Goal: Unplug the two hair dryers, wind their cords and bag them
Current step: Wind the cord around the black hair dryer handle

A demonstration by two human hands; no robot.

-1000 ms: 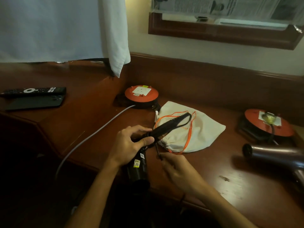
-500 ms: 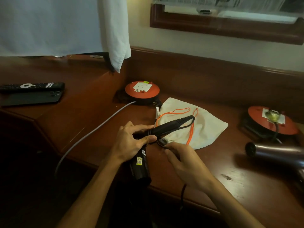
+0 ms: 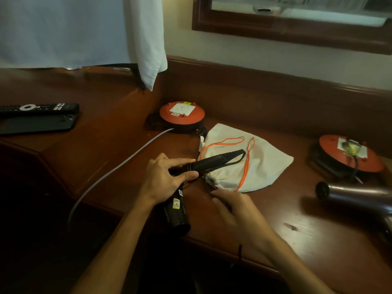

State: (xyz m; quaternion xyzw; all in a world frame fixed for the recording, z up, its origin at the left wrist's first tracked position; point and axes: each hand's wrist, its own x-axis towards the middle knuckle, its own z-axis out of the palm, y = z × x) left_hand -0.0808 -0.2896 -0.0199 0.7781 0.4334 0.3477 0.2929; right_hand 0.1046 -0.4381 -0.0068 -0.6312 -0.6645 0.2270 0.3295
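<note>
My left hand (image 3: 167,179) grips a black hair dryer (image 3: 177,211) at the bend between barrel and handle. The barrel points down over the desk's front edge. Its handle (image 3: 220,161) reaches right over a white drawstring bag (image 3: 263,164) with orange strings. The black cord (image 3: 237,161) loops back from the handle's end under it toward my right hand (image 3: 235,209), whose curled fingers pinch it at the bag's gathered mouth. A second, metallic dryer (image 3: 352,194) lies at the right, its cord plugged into the right orange reel (image 3: 350,154).
A left orange cable reel (image 3: 182,113) with an empty socket stands behind the bag, and a grey cable (image 3: 127,160) runs from it over the desk's front edge. A remote (image 3: 38,107) and a phone (image 3: 36,125) lie far left. White cloth (image 3: 146,39) hangs at the back.
My right hand has moved up and away from me to the bag's mouth. The black dryer's handle has tilted flatter. My left hand keeps its grip.
</note>
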